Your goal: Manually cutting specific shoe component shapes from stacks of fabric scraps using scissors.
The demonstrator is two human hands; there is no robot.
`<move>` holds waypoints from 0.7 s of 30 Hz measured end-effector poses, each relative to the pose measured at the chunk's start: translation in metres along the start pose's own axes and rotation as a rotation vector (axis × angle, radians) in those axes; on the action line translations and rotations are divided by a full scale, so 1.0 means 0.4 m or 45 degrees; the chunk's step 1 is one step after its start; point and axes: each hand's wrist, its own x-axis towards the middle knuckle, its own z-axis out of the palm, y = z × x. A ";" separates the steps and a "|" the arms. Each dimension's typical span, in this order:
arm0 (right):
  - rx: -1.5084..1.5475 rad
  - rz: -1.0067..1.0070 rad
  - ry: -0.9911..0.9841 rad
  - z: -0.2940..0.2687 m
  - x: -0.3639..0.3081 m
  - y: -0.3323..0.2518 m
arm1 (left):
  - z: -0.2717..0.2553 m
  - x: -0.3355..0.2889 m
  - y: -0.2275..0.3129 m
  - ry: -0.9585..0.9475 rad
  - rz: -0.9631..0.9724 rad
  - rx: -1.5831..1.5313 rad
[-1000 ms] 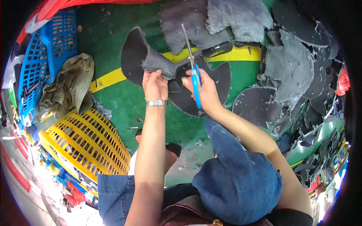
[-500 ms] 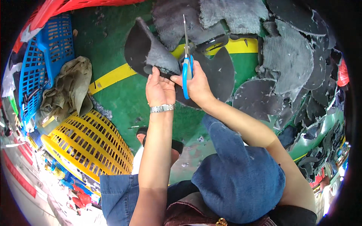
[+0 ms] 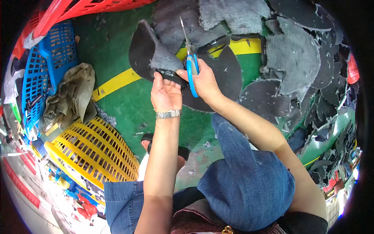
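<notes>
My left hand (image 3: 166, 95), palm up with a metal-band watch (image 3: 169, 114) on the wrist, grips the near edge of a dark cut fabric piece (image 3: 142, 50) between thumb and fingers. The piece is folded, so its grey furry face shows beside the smooth black one. A black strip with a small printed label (image 3: 168, 73) lies along the held edge. Blue-handled scissors (image 3: 191, 64) hang on my right hand (image 3: 206, 81), blades pointing away from me. My right thumb touches the strip's right end, with its fingers partly hidden.
More dark fabric pieces (image 3: 296, 54) lie spread on the green floor (image 3: 117, 54) ahead and to the right. A yellow basket (image 3: 97, 148), crumpled brown cloth (image 3: 76, 91) and blue basket (image 3: 60, 43) are on the left. A red basket (image 3: 97, 8) edges the top left.
The scissors have tilted leftward. My right hand has shifted slightly left, and my left hand has turned more palm-up along the fabric edge. Both hands keep hold.
</notes>
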 end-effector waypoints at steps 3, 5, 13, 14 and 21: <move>0.000 0.014 -0.035 -0.060 -0.009 0.009 | 0.065 0.012 -0.014 0.233 0.350 0.900; -0.003 0.020 -0.046 -0.111 -0.032 0.016 | 0.078 0.042 0.004 -0.218 1.244 2.087; -0.299 0.318 -0.534 -0.218 -0.149 0.058 | 0.119 0.175 0.162 -1.734 1.442 3.261; -0.677 0.183 -0.570 -0.218 -0.154 0.054 | 0.119 0.164 0.188 -1.683 1.322 3.383; -0.129 0.498 -1.120 -0.157 -0.149 0.067 | 0.049 0.068 0.278 -1.162 0.292 3.713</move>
